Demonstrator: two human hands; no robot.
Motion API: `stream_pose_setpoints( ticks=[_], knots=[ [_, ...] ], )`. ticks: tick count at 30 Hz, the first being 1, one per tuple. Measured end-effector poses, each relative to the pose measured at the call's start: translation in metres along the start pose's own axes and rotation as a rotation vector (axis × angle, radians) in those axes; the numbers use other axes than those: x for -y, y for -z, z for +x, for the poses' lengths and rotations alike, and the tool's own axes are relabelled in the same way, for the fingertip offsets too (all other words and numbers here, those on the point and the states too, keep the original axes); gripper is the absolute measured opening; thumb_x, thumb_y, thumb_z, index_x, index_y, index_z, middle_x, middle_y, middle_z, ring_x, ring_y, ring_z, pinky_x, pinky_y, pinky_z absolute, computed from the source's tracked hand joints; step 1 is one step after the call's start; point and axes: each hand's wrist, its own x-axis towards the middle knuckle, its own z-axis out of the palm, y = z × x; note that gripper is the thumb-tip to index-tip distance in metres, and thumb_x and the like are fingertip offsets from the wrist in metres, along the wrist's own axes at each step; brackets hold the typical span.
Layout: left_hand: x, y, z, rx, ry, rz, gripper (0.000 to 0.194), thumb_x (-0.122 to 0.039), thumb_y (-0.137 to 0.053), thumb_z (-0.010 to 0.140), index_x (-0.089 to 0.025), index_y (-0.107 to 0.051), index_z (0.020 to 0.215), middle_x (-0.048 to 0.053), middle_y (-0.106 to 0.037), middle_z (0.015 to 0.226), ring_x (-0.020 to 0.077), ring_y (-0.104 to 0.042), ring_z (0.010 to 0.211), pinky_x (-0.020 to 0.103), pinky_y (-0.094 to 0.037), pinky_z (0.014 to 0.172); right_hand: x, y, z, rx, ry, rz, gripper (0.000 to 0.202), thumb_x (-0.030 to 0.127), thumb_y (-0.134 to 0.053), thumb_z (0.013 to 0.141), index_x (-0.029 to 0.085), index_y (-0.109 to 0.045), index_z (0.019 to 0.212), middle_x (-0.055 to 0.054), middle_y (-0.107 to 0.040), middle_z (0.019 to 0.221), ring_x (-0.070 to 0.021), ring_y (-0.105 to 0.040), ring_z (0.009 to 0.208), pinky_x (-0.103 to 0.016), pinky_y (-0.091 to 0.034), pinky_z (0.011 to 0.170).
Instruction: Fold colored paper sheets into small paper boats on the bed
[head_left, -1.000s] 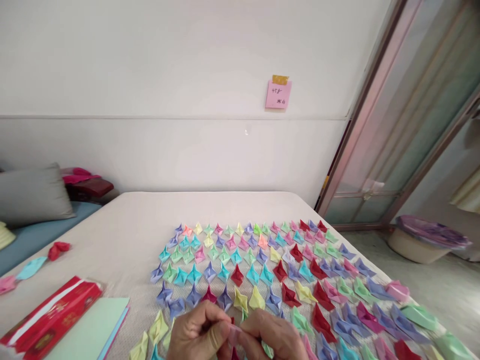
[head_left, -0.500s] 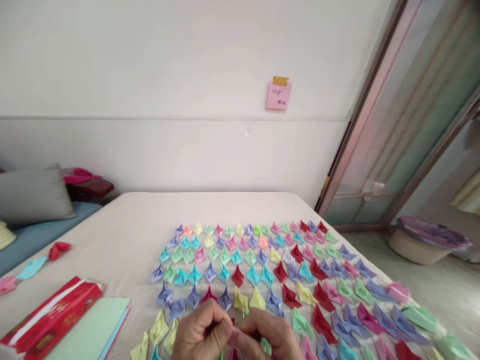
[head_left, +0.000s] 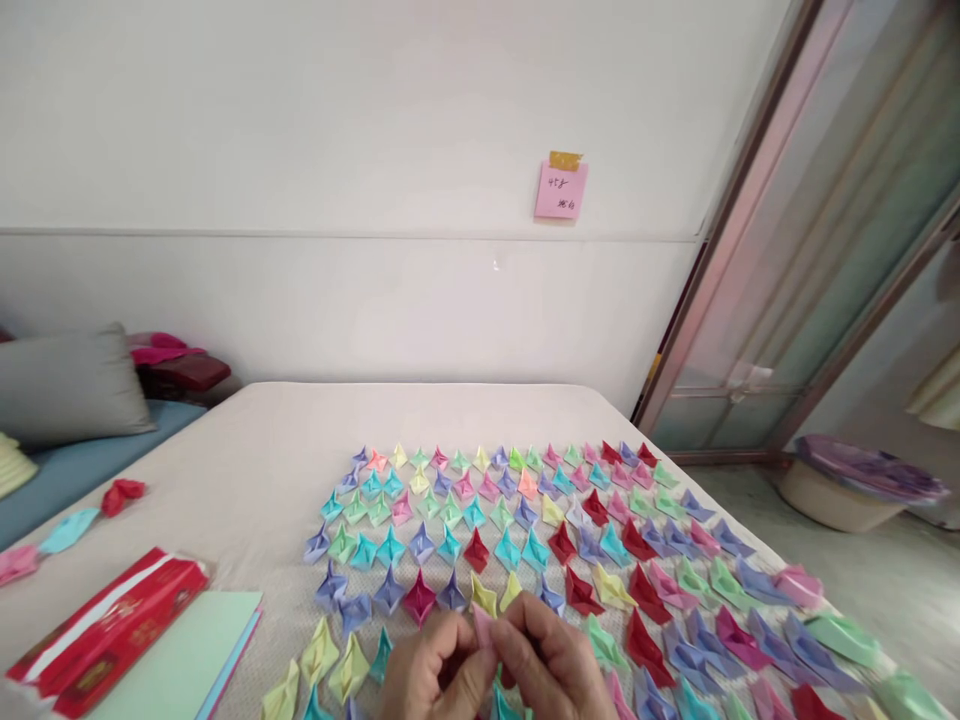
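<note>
Between my two hands, at the bottom centre, is a small pink folded paper (head_left: pixel 482 627), its pointed tip showing above my fingers. My left hand (head_left: pixel 442 668) pinches it from the left with thumb and bent forefinger. From the right, the thumb and forefinger of my right hand (head_left: pixel 546 660) close on the same paper. Most of the paper is hidden by my fingers. Just beyond and around the hands stand rows of folded paper boats, among them a magenta boat (head_left: pixel 420 597) and a dark red boat (head_left: pixel 582 592).
On the left lie a red packet (head_left: pixel 112 630), a stack of coloured paper (head_left: pixel 187 640) and a few loose folded pieces, one of them red (head_left: pixel 122 496). A pink note (head_left: pixel 561 190) is taped to the wall. A lined bin (head_left: pixel 855 485) stands on the floor at right.
Both hands have shifted slightly right. The pink paper's tip now shows above the fingers, and the magenta boat has come out from behind my left hand.
</note>
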Motion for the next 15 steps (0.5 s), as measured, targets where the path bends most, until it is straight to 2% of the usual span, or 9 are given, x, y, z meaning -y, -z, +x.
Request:
stream_pose_setpoints(
  ticks=[3,7,15],
  knots=[
    [0.005,0.001,-0.001,-0.049,-0.015,0.055,0.048,-0.062,-0.057,0.082,-0.021,-0.046,0.059,-0.006,-0.037,0.054,0.011,-0.031,0.05,0.026,-0.022,0.049,0.003,0.004,0.002,0.141,-0.049,0.079,0.047,0.063,-0.054,0.084,0.022,-0.046,0.062,0.007,-0.039,0.055,-0.0105,-0.033,0.05,-0.024,-0.025,0.047],
    [0.001,0.008,-0.002,-0.085,0.091,-0.006,0.05,-0.066,-0.061,0.076,-0.021,-0.046,0.059,-0.008,-0.033,0.051,0.0101,-0.027,0.048,0.025,-0.019,0.047,0.006,0.007,0.004,0.256,-0.098,0.117,0.047,0.063,-0.051,0.086,0.021,-0.047,0.066,0.007,-0.042,0.056,-0.0102,-0.035,0.051,-0.023,-0.026,0.049],
    [-0.001,0.01,-0.003,-0.084,0.115,-0.062,0.051,-0.066,-0.063,0.075,-0.021,-0.045,0.059,-0.009,-0.034,0.048,0.0096,-0.028,0.046,0.025,-0.018,0.047,0.004,0.005,0.001,0.168,-0.011,-0.021,0.037,0.047,-0.053,0.089,0.023,-0.043,0.064,0.007,-0.034,0.059,-0.0125,-0.031,0.054,-0.026,-0.025,0.05]
  ],
)
